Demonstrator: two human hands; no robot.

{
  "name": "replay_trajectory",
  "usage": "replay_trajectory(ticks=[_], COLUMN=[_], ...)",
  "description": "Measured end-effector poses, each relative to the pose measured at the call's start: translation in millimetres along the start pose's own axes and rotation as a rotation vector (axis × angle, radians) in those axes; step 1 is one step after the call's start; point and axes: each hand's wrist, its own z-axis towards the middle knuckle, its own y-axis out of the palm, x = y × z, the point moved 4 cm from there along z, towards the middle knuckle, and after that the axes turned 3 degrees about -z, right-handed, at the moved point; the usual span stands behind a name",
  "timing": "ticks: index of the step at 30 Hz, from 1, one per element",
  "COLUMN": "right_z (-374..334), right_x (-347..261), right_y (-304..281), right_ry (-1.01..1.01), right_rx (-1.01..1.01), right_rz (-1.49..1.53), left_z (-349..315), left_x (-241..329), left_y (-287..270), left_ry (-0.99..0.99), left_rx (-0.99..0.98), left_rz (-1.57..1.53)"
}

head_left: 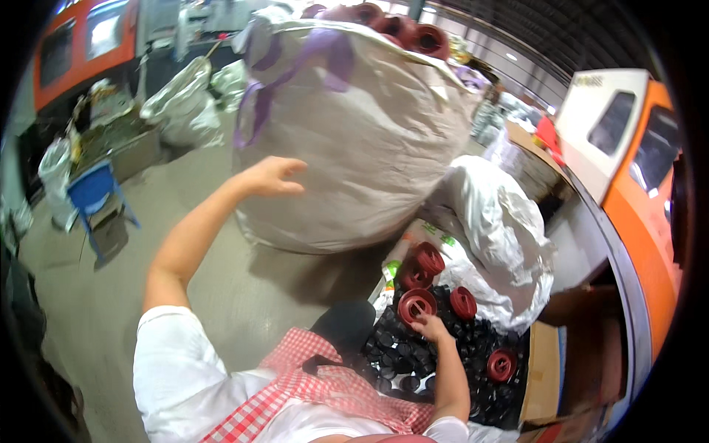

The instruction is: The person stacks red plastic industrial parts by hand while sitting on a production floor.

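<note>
My left hand (pixel 275 177) is raised in front of a huge pale woven bulk bag (pixel 354 140). Its fingers are apart and nothing is in them. Lower right, my right hand (pixel 432 327) has its fingers closed on the near rim of a dark red round plastic part (pixel 416 304) with a hollow centre. Under it lies a heap of small black plastic pieces (pixel 402 354). Other red round parts rest on the heap: a pair (pixel 422 264) behind, one (pixel 463 302) to the right and one (pixel 502 365) farther right.
More red parts (pixel 430 40) crown the bulk bag. A crumpled white sack (pixel 498 236) stands right of it, beside an open cardboard box (pixel 546 369). Orange-and-white machines (pixel 620 125) stand at the right. A blue stool (pixel 94 188) and filled sacks (pixel 185 103) are at the left.
</note>
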Motion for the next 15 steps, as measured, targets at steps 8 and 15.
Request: replay_trajectory(ticks=[8,15], right_z=[36,1], right_x=[-126,-388], right_y=[-20,-79], right_ry=[-0.313,-0.930], right_rx=[0.327,0.217], right_rz=[0.711,0.398], left_z=[-72,-135], left_x=[39,44], left_y=[50,60], left_ry=[0.208,0.240], left_rx=[0.398,0.594], left_rz=[-0.455,-0.851])
